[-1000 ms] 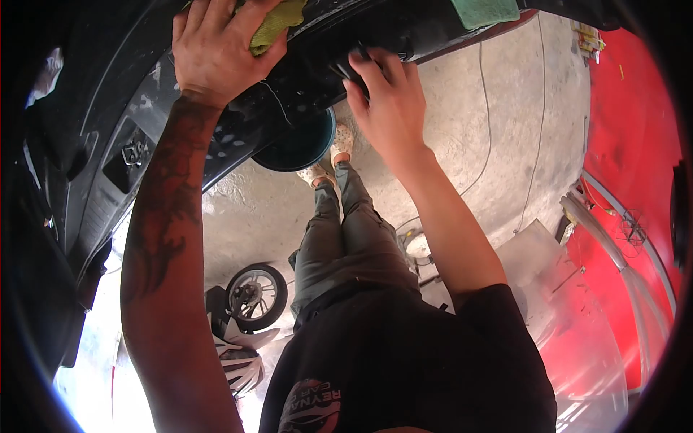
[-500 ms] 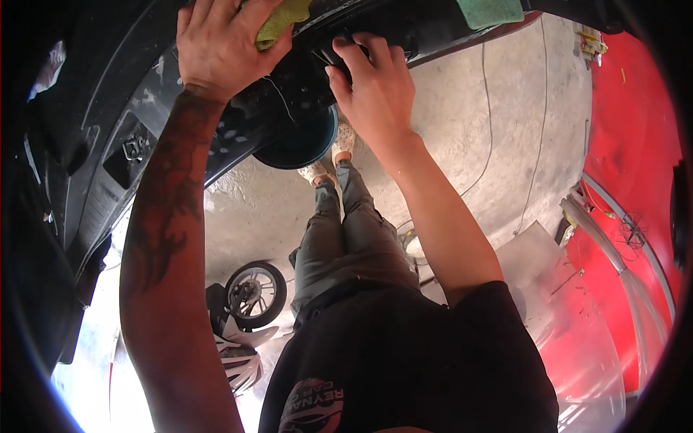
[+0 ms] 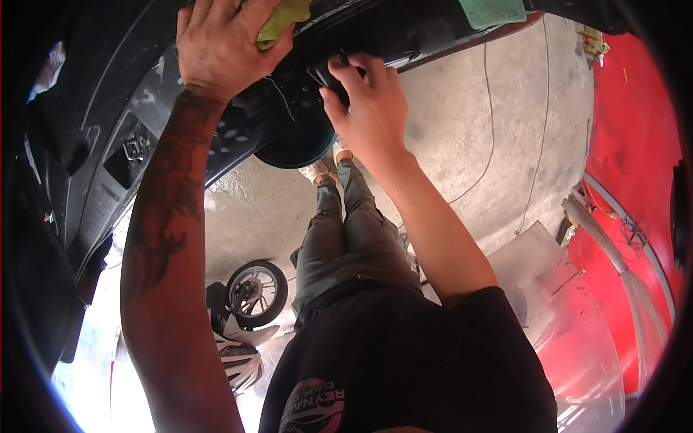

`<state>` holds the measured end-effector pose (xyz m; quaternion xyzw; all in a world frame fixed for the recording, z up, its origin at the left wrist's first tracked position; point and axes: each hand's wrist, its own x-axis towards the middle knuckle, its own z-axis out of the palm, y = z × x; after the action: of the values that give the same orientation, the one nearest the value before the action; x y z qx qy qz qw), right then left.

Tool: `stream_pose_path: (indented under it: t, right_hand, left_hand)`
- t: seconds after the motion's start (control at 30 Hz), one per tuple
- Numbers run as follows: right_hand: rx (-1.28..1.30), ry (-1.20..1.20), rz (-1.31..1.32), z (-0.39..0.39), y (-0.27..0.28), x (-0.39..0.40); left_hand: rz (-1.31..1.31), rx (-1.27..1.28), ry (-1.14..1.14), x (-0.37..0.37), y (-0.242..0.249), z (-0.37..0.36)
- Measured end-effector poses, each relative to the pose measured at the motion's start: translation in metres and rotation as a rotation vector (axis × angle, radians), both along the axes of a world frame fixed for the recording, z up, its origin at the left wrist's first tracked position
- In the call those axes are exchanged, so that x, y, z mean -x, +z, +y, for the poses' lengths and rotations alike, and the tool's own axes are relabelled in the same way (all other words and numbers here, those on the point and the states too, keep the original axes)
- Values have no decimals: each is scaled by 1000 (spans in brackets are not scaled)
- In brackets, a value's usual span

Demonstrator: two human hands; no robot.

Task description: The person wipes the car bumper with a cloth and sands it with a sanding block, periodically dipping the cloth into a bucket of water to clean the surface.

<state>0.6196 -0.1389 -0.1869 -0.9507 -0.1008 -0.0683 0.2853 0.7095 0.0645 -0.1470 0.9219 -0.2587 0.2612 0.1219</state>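
At the top, my left hand [image 3: 224, 54] is closed round a yellow-green cloth [image 3: 285, 22], against the dark car bodywork [image 3: 245, 123]. My right hand [image 3: 372, 108] has its fingers curled round a small black object [image 3: 333, 83] at the edge of the black panel. Thin dark strips show at that object's left side, and the fingers partly hide it. A thin pale thread or wire [image 3: 281, 97] hangs between the two hands. Whitish spots and smears mark the panel below my left hand.
A dark round tub [image 3: 299, 148] stands by my feet, below the panel. A green cloth [image 3: 493, 11] lies at the top right. Cables [image 3: 491, 123] cross the concrete floor. A motorcycle wheel [image 3: 256, 294] is lower left, and a red surface [image 3: 635, 108] rises on the right.
My right hand has moved down and slightly left, towards my body, with the black object. My left hand and its cloth look almost the same.
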Motion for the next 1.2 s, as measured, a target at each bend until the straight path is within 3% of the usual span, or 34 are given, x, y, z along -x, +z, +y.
stream_pose_path:
  t: [0.7,0.83,0.97,1.1,1.2]
  right_hand:
    - [-26,-56,-67,5,-6,-20]
    - [-41,-213,-53,5,-5,-29]
    - [-57,-73,21,12,-3,-12]
    - [-78,-201,73,7,0,-31]
    - [-111,-146,32,17,-3,-16]
  left_hand:
    - [5,15,0,0,-2,0]
    - [21,4,13,1,-1,1]
    - [5,7,-1,-1,-1,-1]
    - [23,7,4,1,-1,1]
    - [6,5,-1,0,-2,0]
